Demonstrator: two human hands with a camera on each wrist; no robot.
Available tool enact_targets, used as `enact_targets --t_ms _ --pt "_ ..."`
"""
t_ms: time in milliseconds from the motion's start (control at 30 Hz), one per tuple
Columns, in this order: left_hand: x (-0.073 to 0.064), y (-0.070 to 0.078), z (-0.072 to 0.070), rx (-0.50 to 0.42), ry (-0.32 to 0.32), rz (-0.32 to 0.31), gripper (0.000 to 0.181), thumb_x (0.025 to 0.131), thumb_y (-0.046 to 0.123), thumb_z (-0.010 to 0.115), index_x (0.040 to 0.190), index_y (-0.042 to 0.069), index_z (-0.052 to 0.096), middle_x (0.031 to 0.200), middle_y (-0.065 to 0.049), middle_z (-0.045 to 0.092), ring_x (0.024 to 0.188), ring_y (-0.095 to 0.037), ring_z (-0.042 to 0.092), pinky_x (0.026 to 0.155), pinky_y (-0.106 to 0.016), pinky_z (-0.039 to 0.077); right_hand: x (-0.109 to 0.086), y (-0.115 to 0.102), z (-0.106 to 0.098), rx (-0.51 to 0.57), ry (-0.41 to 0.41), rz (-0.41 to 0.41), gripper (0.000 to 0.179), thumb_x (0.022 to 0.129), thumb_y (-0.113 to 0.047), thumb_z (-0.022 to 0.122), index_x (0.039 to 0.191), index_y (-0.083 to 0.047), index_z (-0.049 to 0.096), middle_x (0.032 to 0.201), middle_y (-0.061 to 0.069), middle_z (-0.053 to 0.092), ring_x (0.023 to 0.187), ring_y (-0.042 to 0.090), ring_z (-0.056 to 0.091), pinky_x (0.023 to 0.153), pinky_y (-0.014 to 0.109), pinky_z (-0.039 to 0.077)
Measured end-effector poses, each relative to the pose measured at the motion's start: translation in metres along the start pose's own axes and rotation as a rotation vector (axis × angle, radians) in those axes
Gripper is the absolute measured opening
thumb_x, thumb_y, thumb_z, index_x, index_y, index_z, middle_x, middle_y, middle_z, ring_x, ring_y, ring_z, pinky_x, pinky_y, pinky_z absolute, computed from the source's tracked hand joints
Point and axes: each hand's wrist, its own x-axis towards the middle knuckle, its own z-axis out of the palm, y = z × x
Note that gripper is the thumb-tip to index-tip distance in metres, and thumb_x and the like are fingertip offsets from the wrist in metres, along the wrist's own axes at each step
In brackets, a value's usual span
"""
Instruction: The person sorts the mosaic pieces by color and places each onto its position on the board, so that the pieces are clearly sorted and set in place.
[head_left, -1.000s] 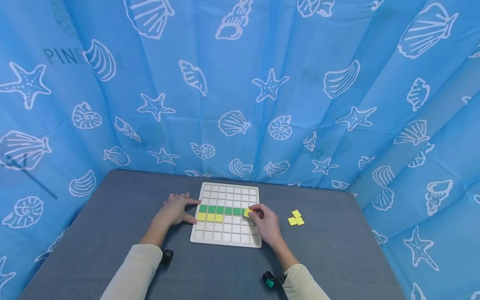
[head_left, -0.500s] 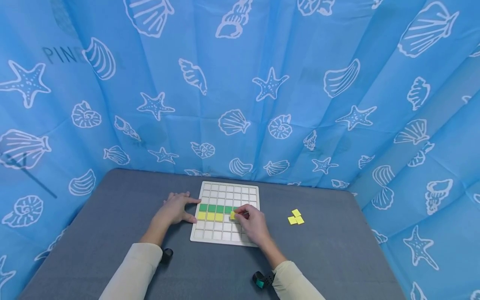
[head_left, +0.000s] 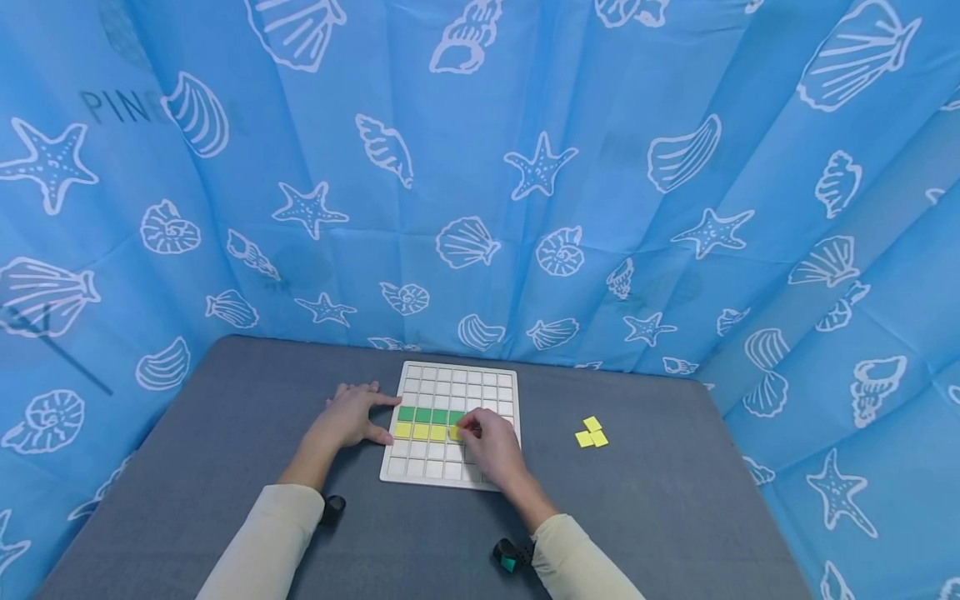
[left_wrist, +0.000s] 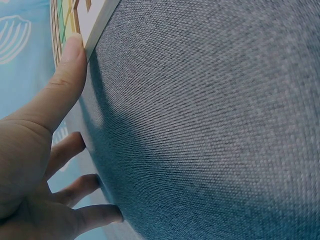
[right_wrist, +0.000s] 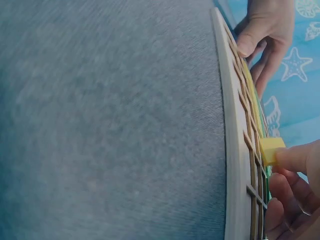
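Note:
A white grid board [head_left: 427, 377] lies on the grey table, with a row of green tiles [head_left: 423, 415] across it. Just below the green row sit three yellow tiles [head_left: 420, 432] at the left. My right hand [head_left: 491, 446] pinches another yellow tile [right_wrist: 271, 150] between thumb and finger, tilted over the cell beside those three. My left hand [head_left: 348, 421] rests at the board's left edge, thumb [left_wrist: 72, 52] touching the rim and fingers spread on the table. The right part of the green row is hidden behind my right hand.
Three loose yellow tiles [head_left: 592, 433] lie on the grey table [head_left: 652, 517] to the right of the board. A blue curtain [head_left: 480, 167] with white shell prints hangs behind and beside the table. Each wrist wears a dark band.
My right hand has moved left across the board with its yellow tile, from the green row's right end to the fourth cell of the yellow row. The left hand stays put.

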Motion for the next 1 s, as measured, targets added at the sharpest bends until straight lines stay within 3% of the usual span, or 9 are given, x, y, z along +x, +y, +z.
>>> enact_targets --t_ms 267,633,1000 --pt "0.002 -0.001 0.002 -0.008 -0.002 0.002 0.075 0.074 0.041 0.089 0.143 0.029 0.061 0.162 -0.022 0.038 0.148 -0.056 0.028 0.109 -0.081 0.028 -0.002 -0.002 -0.001 -0.121 -0.033 -0.022 0.008 0.093 -0.015 0.074 0.101 -0.015 0.077 0.094 -0.003 0.066 0.08 0.008 0.059 0.07 0.022 0.05" --pt "0.003 -0.002 0.0 -0.015 -0.008 -0.008 0.077 0.073 0.043 0.089 0.144 0.03 0.06 0.163 -0.022 0.038 0.148 -0.056 0.028 0.109 -0.08 0.028 -0.005 -0.004 -0.004 -0.15 -0.074 -0.111 0.013 0.093 -0.016 0.075 0.101 -0.01 0.082 0.095 0.003 0.064 0.081 0.013 0.061 0.067 0.021 0.049" --pt "0.001 -0.001 0.001 -0.031 -0.005 -0.003 0.076 0.074 0.041 0.089 0.144 0.03 0.061 0.163 -0.022 0.036 0.149 -0.056 0.026 0.111 -0.08 0.026 -0.008 -0.007 -0.011 -0.297 0.024 -0.249 0.021 0.093 -0.022 0.075 0.11 -0.012 0.078 0.098 0.004 0.065 0.087 0.018 0.059 0.071 0.031 0.049"
